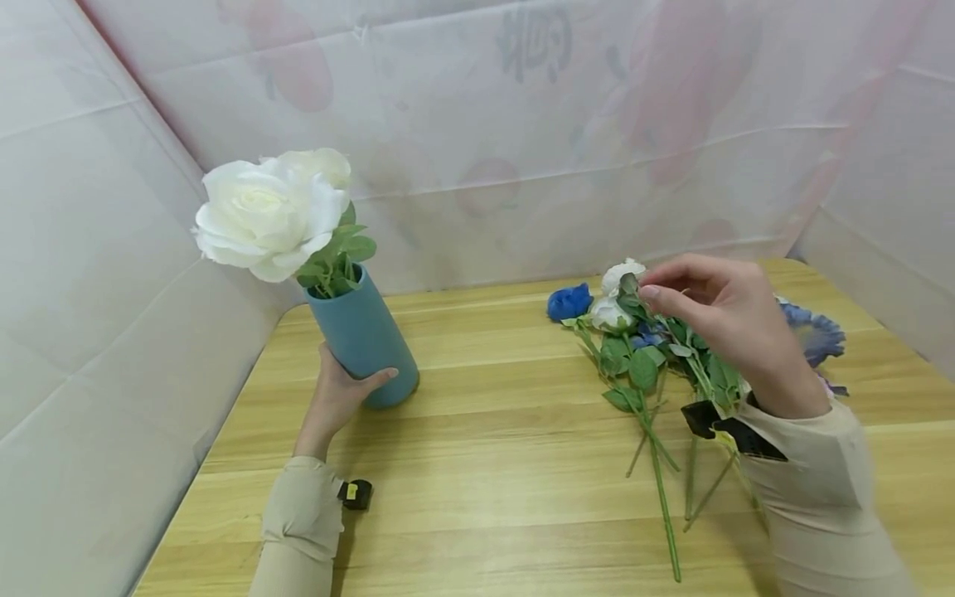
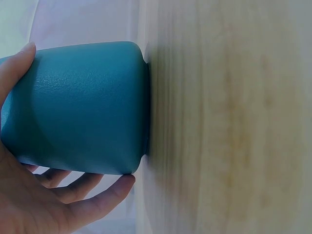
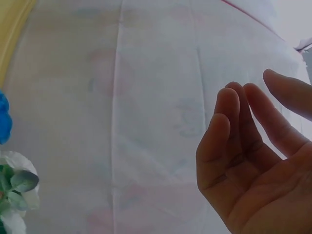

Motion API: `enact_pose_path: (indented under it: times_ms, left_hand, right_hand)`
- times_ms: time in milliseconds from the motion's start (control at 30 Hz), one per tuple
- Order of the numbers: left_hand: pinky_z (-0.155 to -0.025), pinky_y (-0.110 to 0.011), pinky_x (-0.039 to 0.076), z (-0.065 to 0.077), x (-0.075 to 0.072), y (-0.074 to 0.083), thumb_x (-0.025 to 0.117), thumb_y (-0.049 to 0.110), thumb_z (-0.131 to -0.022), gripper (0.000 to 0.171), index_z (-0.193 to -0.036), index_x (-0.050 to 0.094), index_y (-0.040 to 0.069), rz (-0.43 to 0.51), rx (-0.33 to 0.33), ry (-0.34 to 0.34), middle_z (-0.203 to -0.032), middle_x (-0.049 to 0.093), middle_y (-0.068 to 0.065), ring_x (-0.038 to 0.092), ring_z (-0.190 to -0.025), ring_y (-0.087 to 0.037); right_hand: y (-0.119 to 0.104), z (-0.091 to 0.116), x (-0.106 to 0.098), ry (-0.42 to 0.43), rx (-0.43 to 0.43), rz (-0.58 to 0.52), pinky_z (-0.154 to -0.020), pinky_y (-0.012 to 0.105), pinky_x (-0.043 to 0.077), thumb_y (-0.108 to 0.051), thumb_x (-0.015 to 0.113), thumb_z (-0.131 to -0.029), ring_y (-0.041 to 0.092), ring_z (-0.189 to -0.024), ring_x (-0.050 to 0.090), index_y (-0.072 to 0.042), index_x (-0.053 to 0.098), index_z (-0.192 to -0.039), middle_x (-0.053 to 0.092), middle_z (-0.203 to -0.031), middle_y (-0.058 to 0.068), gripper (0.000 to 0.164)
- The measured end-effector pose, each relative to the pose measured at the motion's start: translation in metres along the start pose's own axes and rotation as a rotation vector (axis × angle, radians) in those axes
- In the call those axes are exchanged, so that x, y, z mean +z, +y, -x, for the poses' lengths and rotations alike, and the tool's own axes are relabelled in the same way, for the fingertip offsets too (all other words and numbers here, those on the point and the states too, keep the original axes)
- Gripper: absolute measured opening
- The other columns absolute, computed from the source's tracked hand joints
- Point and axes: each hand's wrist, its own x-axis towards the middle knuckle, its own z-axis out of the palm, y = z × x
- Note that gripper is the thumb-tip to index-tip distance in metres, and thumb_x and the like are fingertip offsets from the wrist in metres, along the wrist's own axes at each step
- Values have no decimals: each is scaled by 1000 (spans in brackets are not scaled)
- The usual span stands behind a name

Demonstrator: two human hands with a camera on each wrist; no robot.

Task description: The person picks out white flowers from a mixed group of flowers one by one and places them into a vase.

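Note:
A tall blue vase stands on the table at the left, with large white roses and green leaves above its rim. My left hand grips the vase low down, thumb across its front; the left wrist view shows the fingers round the vase's lower wall. Over the flowers at the right, my right hand hovers with its fingers loosely bent. Nothing lies between thumb and fingertips in the right wrist view, where the hand is off to one side of a white flower.
Loose artificial flowers lie at the right: a blue bloom, white blooms, a ruffled blue-purple bloom and several green stems pointing to the near edge. The wooden table is bordered by white sheeting behind and at both sides.

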Motion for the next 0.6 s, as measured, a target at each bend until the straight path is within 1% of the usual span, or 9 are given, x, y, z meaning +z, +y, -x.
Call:
enact_pose_path:
  times_ms: [133, 233, 533, 600]
  left_hand:
    - [-116, -62, 26, 1, 0, 0, 79, 22, -91, 108, -156, -5, 3, 1, 1, 6, -159, 17, -29, 24, -146, -46]
    - [-116, -62, 25, 1, 1, 0, 79, 23, -92, 108, -156, -6, 3, 6, 0, 4, -159, 16, -29, 23, -146, -46]
    - [-116, -62, 26, -1, -2, -2, 79, 23, -92, 109, -156, -7, 3, -1, 3, -2, -159, 16, -29, 23, -146, -46]
    - [-116, -62, 25, -1, -2, -2, 78, 23, -92, 110, -156, -9, 3, -6, -6, -8, -159, 14, -29, 22, -147, -46]
  right_hand:
    - [6, 2, 2, -10, -11, -32, -69, 17, 54, -3, 69, -97, 11, -80, 69, -5, 75, -109, 72, -100, -4, 14]
    - [7, 2, 2, -15, -19, -36, -72, 16, 54, -2, 69, -97, 10, -81, 69, -7, 75, -109, 72, -101, -6, 15]
    - [5, 4, -4, 30, 9, -1, -70, 18, 54, -5, 68, -98, 11, -81, 69, -2, 74, -110, 72, -98, -6, 13]
    - [7, 5, -5, 35, 9, 3, -70, 18, 54, -6, 69, -98, 11, -81, 69, -1, 74, -110, 72, -99, -3, 14]
